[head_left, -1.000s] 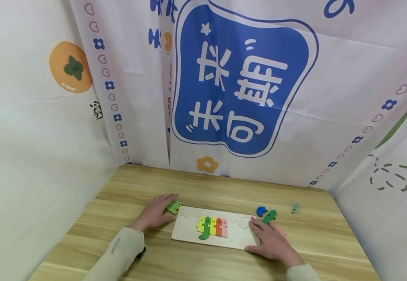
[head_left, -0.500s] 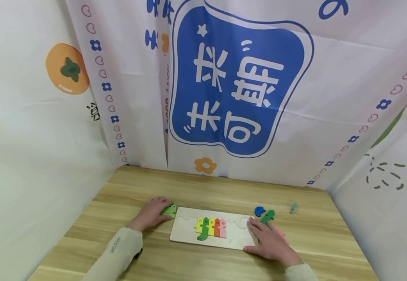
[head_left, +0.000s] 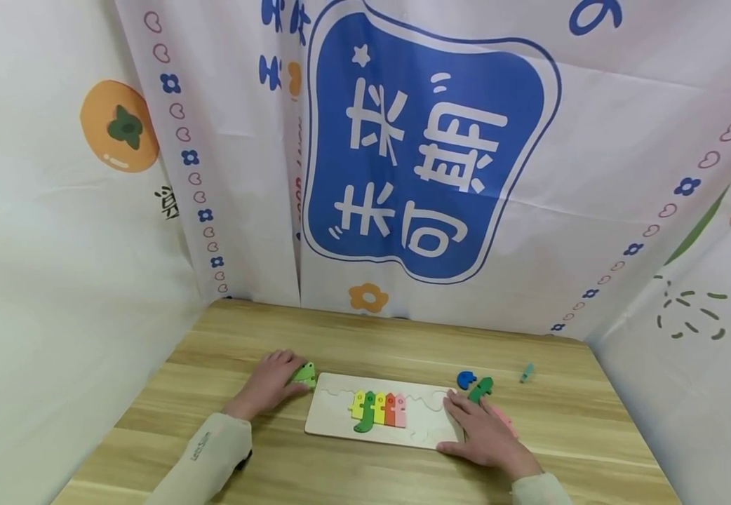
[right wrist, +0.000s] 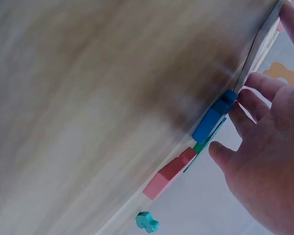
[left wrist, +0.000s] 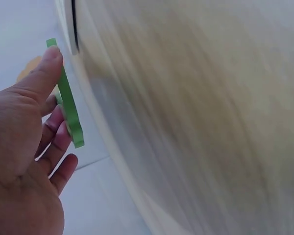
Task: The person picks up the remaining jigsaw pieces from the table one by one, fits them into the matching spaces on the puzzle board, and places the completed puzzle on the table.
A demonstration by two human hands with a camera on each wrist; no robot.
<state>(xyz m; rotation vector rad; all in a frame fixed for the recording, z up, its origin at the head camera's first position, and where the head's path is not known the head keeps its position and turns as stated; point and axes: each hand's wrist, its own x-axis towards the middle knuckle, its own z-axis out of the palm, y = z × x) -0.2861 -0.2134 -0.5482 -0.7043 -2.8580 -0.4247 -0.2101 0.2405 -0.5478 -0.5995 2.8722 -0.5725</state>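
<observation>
My left hand (head_left: 269, 384) pinches a green crocodile-head puzzle piece (head_left: 305, 376) with eyes on top, just off the left end of a pale wooden puzzle board (head_left: 332, 414). In the left wrist view, the thumb lies on one side of the green piece (left wrist: 68, 105) and fingertips on the other. Several coloured strips (head_left: 381, 408) with numbers, in yellow, green, red and pink, sit joined in the middle of the board. At the board's right end rests my right hand (head_left: 485, 431), fingers spread and holding no loose piece.
Beyond the right hand lie a blue piece (head_left: 465, 379), a green piece (head_left: 482, 388) and a partly covered pink piece (head_left: 506, 421). A small teal piece (head_left: 526, 372) lies farther right. Printed cloth (head_left: 264, 231) hangs behind and beside the wooden table (head_left: 365, 480).
The green crocodile-head piece has turned slightly in my left hand, which stays near the board's left end. My right hand keeps its place on the board. The head view has shifted a little.
</observation>
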